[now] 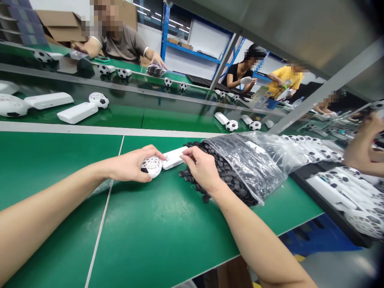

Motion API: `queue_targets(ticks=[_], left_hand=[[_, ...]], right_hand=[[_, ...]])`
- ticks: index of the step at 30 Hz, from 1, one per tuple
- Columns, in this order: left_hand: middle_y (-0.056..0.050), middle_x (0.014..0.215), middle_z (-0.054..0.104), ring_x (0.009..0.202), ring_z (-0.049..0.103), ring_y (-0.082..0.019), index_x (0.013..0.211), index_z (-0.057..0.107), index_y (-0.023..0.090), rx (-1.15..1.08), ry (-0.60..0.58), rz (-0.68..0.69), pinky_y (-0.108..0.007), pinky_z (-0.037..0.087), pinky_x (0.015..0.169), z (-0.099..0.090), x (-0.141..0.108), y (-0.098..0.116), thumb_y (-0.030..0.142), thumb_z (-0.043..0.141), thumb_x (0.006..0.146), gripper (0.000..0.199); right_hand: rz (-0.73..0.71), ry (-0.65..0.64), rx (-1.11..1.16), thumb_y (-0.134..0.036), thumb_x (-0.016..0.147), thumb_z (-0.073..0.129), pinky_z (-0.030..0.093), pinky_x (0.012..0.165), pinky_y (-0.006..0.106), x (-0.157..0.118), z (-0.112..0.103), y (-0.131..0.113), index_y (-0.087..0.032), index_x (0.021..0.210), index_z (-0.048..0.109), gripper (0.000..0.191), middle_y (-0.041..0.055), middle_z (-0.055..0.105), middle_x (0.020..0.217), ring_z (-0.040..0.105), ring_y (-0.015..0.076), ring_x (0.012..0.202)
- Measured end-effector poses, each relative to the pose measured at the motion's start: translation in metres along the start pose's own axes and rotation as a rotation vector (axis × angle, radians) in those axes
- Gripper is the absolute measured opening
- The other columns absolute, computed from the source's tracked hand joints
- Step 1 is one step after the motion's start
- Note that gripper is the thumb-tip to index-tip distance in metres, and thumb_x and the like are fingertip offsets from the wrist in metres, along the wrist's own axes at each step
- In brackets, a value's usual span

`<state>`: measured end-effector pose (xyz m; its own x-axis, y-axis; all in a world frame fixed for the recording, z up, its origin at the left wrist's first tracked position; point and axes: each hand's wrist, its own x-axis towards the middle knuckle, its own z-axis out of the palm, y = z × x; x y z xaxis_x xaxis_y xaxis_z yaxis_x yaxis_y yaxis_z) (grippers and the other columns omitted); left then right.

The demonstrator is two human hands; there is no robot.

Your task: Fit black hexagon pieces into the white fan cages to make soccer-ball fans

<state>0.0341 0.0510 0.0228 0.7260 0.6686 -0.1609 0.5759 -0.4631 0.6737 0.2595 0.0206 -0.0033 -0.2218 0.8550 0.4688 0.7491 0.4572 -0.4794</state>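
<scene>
A white handheld fan with a soccer-ball-patterned grille head lies across the green worktop in front of me. My left hand wraps round its round head, thumb on the near side and fingers on the far side. My right hand is at the end of the handle, thumb and forefinger pinched together against it. Whatever may be between those fingertips is too small to make out. Beside and beneath my right hand, small black pieces spill in a heap from a clear plastic bag.
More fans stand in a black tray at the right, near another person's arm. Beyond the pale worktop edge runs a conveyor carrying several fans. Co-workers sit across it. A slanted metal post rises at the right.
</scene>
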Motion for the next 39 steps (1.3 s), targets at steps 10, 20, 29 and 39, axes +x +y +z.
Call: queue_targets(ticks=[10,20,29,39], left_hand=[[-0.002,0.105,0.044,0.085,0.052,-0.018,0.112,0.047,0.023,0.006,0.096,0.048,-0.025,0.044,0.072,0.009,-0.001,0.001,0.019,0.053,0.059,0.053],[-0.004,0.109,0.038,0.080,0.051,-0.016,0.112,0.044,0.022,-0.024,0.152,-0.040,-0.026,0.045,0.064,0.014,-0.004,0.005,0.017,0.056,0.055,0.058],[-0.003,0.105,0.042,0.089,0.050,-0.020,0.106,0.047,0.022,0.029,0.156,-0.049,-0.030,0.045,0.074,0.014,-0.002,0.007,0.019,0.055,0.055,0.053],[-0.003,0.100,0.046,0.090,0.051,-0.022,0.098,0.048,0.021,0.042,0.212,-0.094,-0.031,0.044,0.075,0.020,0.002,0.010,0.028,0.059,0.059,0.041]], right_hand=[[-0.270,0.103,-0.029,-0.018,0.085,0.051,0.045,0.076,0.032,-0.003,0.005,-0.004,-0.020,0.085,0.066,0.015,0.0069,0.059,0.086,0.051,0.0189,0.086],[-0.074,-0.073,0.347,-0.012,0.079,0.056,0.048,0.070,0.026,-0.007,0.011,-0.012,-0.019,0.082,0.061,0.009,0.0016,0.063,0.080,0.058,0.0134,0.073],[-0.292,-0.150,0.268,-0.012,0.084,0.052,0.046,0.075,0.027,-0.010,0.017,-0.014,-0.020,0.086,0.065,0.015,0.0033,0.064,0.086,0.058,0.0140,0.082],[-0.298,-0.188,0.321,-0.007,0.080,0.054,0.045,0.071,0.027,-0.007,0.025,-0.022,-0.018,0.083,0.056,0.012,0.0024,0.062,0.081,0.055,0.0141,0.076]])
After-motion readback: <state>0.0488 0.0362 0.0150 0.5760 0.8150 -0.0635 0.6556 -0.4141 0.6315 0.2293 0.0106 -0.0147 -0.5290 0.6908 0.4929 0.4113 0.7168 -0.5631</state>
